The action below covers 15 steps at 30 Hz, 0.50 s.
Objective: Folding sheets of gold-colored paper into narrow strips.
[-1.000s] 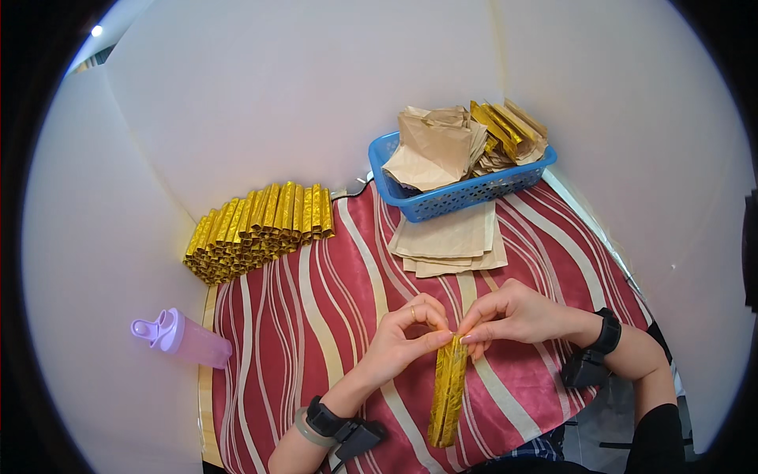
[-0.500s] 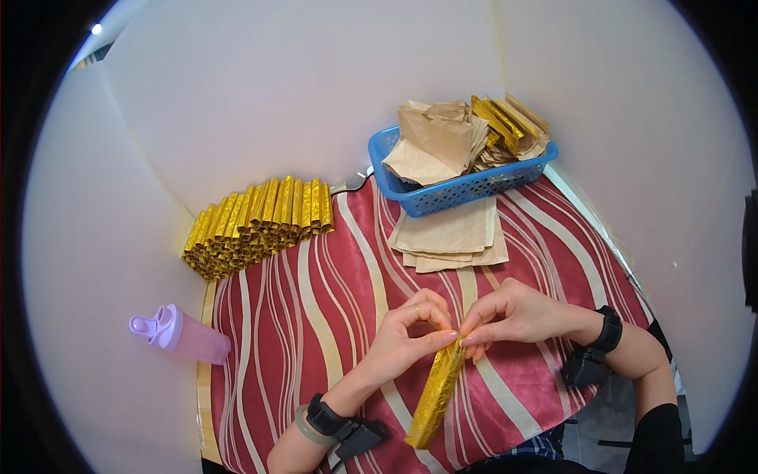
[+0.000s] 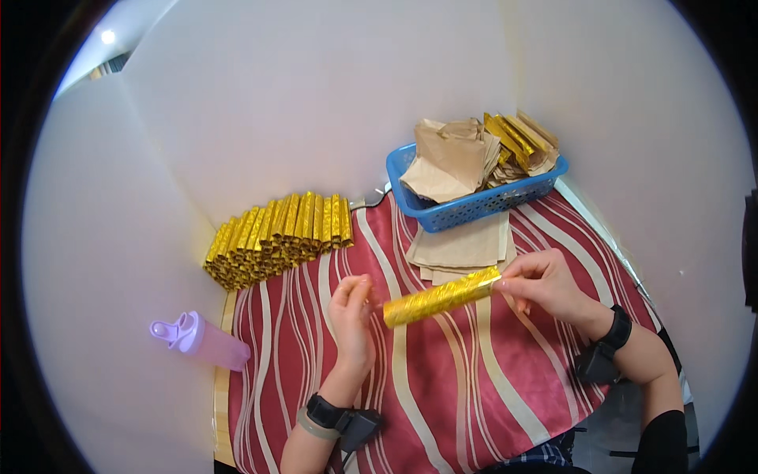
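My right hand (image 3: 545, 288) pinches one end of a gold foil paper tube (image 3: 438, 299) between thumb and fingers. The tube lies almost level over the cloth, its other end pointing left. Just beyond that left end is my left hand (image 3: 352, 320), apart from the tube, its fingers loosely bent and partly blurred. Nothing shows in it. To the far left, a stack of similar gold tubes (image 3: 292, 221) rests against the wall.
A blue plastic basket (image 3: 474, 213) at the back holds brown paper sheets (image 3: 446, 162) and folded gold pieces (image 3: 509, 134). More brown sheets (image 3: 458, 249) lie before it. A purple bottle (image 3: 207, 340) stands left of the red striped cloth (image 3: 442, 395).
The tube has swung from slanting toward me to nearly level and has risen away from me. My left hand has let go of it and moved left; my right hand has moved up and right.
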### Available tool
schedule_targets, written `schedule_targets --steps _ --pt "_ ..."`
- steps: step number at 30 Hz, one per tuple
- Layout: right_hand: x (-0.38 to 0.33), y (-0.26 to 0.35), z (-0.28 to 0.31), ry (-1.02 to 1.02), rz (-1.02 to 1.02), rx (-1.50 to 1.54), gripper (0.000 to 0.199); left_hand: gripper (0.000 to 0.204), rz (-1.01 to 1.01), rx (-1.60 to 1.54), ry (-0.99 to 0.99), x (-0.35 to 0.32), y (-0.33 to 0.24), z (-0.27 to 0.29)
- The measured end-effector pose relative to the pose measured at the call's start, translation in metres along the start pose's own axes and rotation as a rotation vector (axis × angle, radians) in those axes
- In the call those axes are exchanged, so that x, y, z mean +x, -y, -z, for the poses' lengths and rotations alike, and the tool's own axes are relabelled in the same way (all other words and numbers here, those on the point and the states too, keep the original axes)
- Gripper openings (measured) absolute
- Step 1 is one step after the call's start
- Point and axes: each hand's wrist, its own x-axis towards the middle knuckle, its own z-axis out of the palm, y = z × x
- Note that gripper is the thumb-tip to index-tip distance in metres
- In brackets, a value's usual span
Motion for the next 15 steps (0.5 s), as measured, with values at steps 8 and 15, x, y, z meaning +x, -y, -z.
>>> schedule_targets --steps 8,15 --pt "0.000 -0.007 0.003 -0.224 0.099 0.008 0.014 0.014 -0.111 -0.048 -0.073 -0.009 0.003 -0.023" --pt "0.003 -0.012 -0.003 -0.178 0.021 0.032 0.017 0.009 -0.193 -0.008 -0.099 -0.004 0.005 -0.015"
